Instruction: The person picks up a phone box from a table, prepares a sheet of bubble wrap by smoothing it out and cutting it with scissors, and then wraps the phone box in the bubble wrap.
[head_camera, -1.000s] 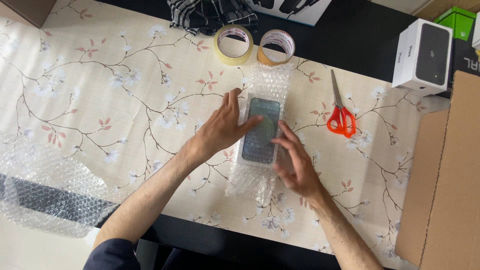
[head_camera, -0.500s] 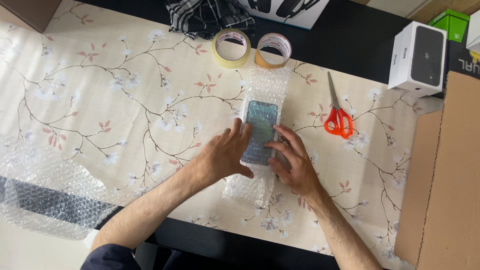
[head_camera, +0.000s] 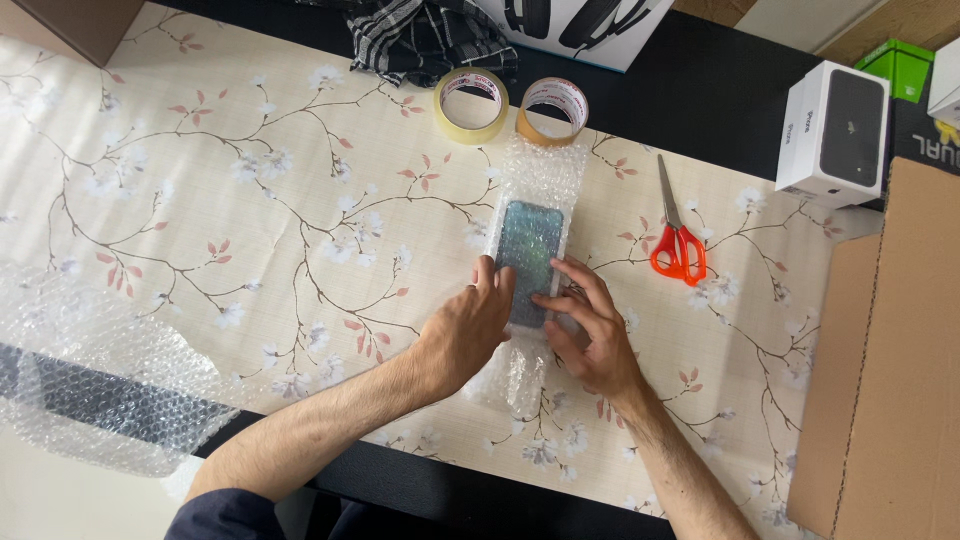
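Lying along a strip of bubble wrap (head_camera: 540, 190) on the flowered tablecloth (head_camera: 200, 200), just below the two tape rolls (head_camera: 510, 105), the phone (head_camera: 528, 255) looks stiff, slick and breakable, best gripped by its long edges. Both the left hand (head_camera: 465, 335) and right hand (head_camera: 590, 335) rest flat, fingers (head_camera: 572, 285) spread, clasping nothing, pressing its near end.

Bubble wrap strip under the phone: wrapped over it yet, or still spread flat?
Mostly spread flat. The bubble wrap strip lies open beyond the phone, whose face is uncovered; the near end is bunched.
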